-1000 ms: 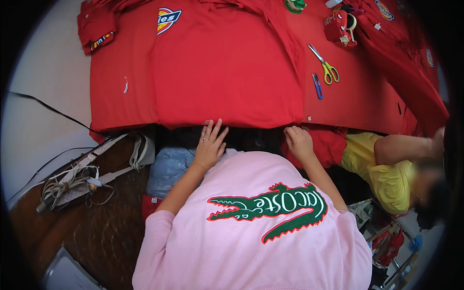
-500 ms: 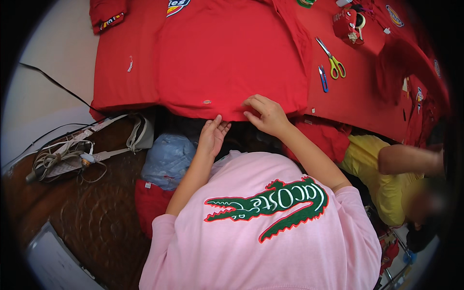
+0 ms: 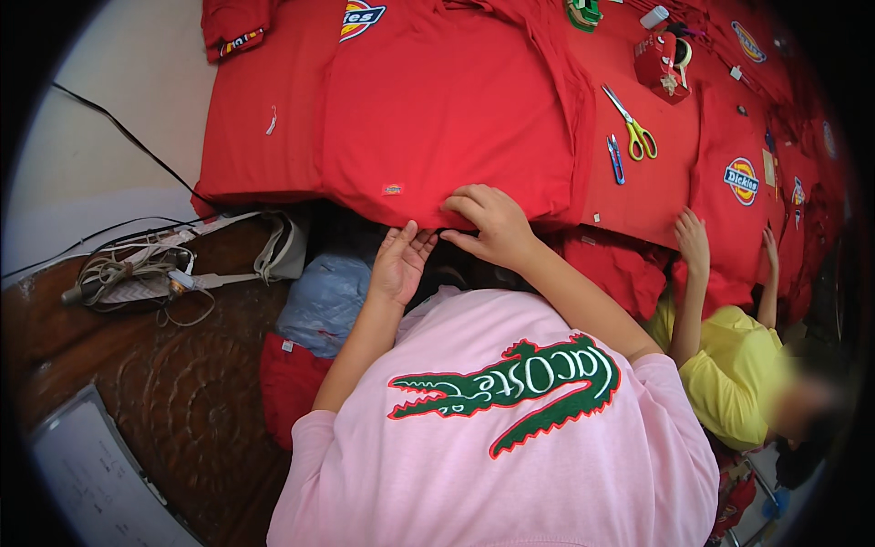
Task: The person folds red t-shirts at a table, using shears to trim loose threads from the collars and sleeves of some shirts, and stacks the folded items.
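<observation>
A red shirt [image 3: 437, 118] lies spread on the table before me, its hem along the near edge and a small label [image 3: 392, 190] close to that hem. My left hand [image 3: 401, 266] is palm up, its thumb and fingertips closed on the hem just below the label. Just to its right, my right hand [image 3: 497, 223] has its fingers bent over the top of the hem and its thumb by the lower edge. The hem between the two hands is partly covered by fingers.
Yellow-handled scissors [image 3: 633, 128], blue thread snips [image 3: 616, 159] and a red tape dispenser [image 3: 661, 68] lie to the right. A co-worker in yellow [image 3: 725, 374] has hands at another red shirt [image 3: 725, 146]. Cables [image 3: 137, 273] and a blue plastic bag [image 3: 324, 301] are at left.
My right hand has come down and slightly left along the hem, closer to my left hand. The co-worker's red shirt, swinging in the air before, now lies flat. The view has shifted a little.
</observation>
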The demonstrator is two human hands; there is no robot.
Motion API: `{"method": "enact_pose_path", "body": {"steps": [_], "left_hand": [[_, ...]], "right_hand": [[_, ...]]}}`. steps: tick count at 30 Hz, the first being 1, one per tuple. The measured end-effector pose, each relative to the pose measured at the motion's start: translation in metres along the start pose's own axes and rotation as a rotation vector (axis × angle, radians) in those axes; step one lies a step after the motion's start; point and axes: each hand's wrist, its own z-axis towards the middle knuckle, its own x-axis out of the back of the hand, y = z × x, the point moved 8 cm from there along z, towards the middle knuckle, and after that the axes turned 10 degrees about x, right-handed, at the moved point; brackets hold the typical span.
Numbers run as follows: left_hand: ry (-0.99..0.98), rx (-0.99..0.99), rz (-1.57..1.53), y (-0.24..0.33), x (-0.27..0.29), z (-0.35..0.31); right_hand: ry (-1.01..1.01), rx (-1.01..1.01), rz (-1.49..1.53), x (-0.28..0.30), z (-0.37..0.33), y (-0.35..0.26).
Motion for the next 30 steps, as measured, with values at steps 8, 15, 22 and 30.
{"method": "enact_pose_path", "body": {"steps": [8,15,22,30], "left_hand": [[-0.038,-0.075,0.221,0.021,-0.056,0.02],[-0.199,-0.129,0.437,0.08,-0.16,0.041],[-0.268,-0.14,0.7,0.133,-0.233,0.024],[0.174,-0.825,1.025,0.392,-0.253,-0.033]], "right_hand": [[0.104,-0.417,0.439,-0.016,0.012,0.039],[0.13,-0.736,1.014,0.026,0.057,0.063],[0.348,-0.583,0.948,0.08,0.091,0.04],[1.081,-0.371,0.75,0.381,0.093,0.05]]}}
